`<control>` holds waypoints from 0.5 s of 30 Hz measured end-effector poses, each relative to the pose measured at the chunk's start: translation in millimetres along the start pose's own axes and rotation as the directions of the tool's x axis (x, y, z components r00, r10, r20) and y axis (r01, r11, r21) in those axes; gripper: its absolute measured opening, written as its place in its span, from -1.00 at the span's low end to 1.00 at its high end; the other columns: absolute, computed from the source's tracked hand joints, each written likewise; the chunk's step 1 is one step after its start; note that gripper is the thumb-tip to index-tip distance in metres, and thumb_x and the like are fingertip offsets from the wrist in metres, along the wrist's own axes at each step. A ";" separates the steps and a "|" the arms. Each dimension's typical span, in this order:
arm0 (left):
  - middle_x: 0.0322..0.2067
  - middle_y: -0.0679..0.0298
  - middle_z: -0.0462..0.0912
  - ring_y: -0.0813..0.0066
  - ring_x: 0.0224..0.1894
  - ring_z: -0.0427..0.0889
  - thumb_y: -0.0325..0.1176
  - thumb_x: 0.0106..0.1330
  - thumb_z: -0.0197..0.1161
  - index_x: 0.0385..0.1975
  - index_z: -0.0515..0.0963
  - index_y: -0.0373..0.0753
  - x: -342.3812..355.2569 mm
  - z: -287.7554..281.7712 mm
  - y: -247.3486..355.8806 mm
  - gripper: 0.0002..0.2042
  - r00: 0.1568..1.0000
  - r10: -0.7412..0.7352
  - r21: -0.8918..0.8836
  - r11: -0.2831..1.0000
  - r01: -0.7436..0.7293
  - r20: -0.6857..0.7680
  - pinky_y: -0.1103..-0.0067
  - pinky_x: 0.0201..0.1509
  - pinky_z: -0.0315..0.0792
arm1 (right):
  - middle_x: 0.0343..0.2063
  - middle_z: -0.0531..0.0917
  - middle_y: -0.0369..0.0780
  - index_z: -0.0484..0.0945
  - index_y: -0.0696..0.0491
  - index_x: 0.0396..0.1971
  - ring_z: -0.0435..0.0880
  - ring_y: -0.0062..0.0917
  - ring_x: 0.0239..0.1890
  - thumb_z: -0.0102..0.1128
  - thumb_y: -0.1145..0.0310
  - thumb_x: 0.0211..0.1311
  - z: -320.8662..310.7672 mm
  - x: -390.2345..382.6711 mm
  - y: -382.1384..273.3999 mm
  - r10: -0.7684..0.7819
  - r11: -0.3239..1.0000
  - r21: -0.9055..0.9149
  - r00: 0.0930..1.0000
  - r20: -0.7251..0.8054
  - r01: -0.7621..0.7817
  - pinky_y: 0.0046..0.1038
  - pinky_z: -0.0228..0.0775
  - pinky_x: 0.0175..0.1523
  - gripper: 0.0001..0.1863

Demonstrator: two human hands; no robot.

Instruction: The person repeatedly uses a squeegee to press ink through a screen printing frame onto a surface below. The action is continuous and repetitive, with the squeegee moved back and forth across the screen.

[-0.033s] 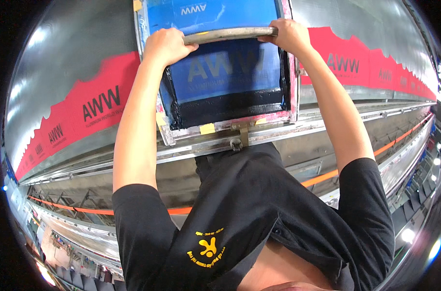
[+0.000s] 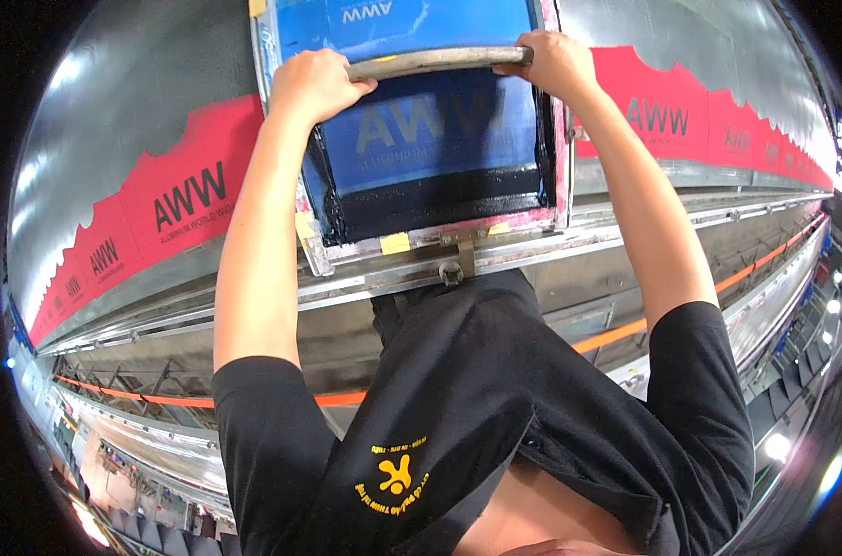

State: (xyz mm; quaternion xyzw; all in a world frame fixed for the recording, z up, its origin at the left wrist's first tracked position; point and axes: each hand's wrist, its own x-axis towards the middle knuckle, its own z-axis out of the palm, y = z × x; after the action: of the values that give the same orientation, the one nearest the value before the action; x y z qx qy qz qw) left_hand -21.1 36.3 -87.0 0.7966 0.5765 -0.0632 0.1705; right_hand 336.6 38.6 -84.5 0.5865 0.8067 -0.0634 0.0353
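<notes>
Both my hands grip a long squeegee [image 2: 439, 62] that lies crosswise over a screen-printing frame [image 2: 560, 176]. My left hand [image 2: 311, 85] is closed round its left end, thumb on the near side. Round the right end, my right hand [image 2: 560, 67] is wrapped the same way. Beneath the squeegee stretches blue mesh [image 2: 411, 162], brighter on the far side and darker on the near side, with large letters showing in it. A glossy band of black ink [image 2: 439, 199] lies along the mesh's near end, with thick streaks up both sides. The squeegee's lower edge is hidden.
Red printed sheet [image 2: 194, 181] with dark lettering extends left and right of the frame over a grey, shiny surface [image 2: 170, 65]. A metal rail [image 2: 347, 285] with a bracket [image 2: 458, 264] runs along the near edge, against my body. Further down is an orange bar [image 2: 615, 335].
</notes>
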 end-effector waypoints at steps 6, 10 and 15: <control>-0.17 0.06 0.81 0.05 -0.07 0.79 0.12 0.18 0.49 -0.08 0.77 -0.14 -38.1 29.3 21.2 -0.51 0.997 -0.059 -0.042 0.998 0.057 -0.046 0.20 0.03 0.65 | -0.28 0.77 -0.29 0.78 -0.13 -0.21 0.79 -0.24 -0.17 0.63 0.03 0.02 28.2 -48.9 -4.5 -0.012 0.998 0.054 0.985 -0.173 0.022 -0.20 0.64 -0.10 -0.63; 0.00 0.23 0.74 0.12 0.06 0.72 -0.23 0.01 0.52 0.05 0.68 -0.11 -135.9 80.9 52.9 -0.49 0.993 -0.096 -0.102 0.991 0.089 -0.069 0.21 0.08 0.68 | -0.36 0.69 -0.40 0.77 -0.25 -0.30 0.72 -0.45 -0.24 0.53 0.37 -0.03 41.4 -149.1 -35.5 0.004 0.995 0.099 0.981 -0.193 0.016 -0.30 0.57 -0.09 -0.75; -0.03 0.12 0.79 0.09 0.03 0.76 -0.04 0.08 0.55 0.01 0.74 -0.12 -182.2 72.9 64.8 -0.50 0.998 -0.054 -0.173 0.984 0.051 -0.012 0.20 0.05 0.67 | -0.39 0.70 -0.31 0.74 -0.10 -0.35 0.73 -0.37 -0.27 0.53 0.34 -0.04 26.7 -190.0 -44.2 -0.071 0.976 0.190 0.980 -0.187 0.107 -0.26 0.60 -0.13 -0.80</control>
State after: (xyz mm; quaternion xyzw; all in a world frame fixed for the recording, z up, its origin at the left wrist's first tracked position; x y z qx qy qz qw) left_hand -12.8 -170.2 -88.0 0.7639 0.6019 -0.0107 0.2325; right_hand 352.9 -157.6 -83.3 0.5536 0.8217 -0.0923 -0.0991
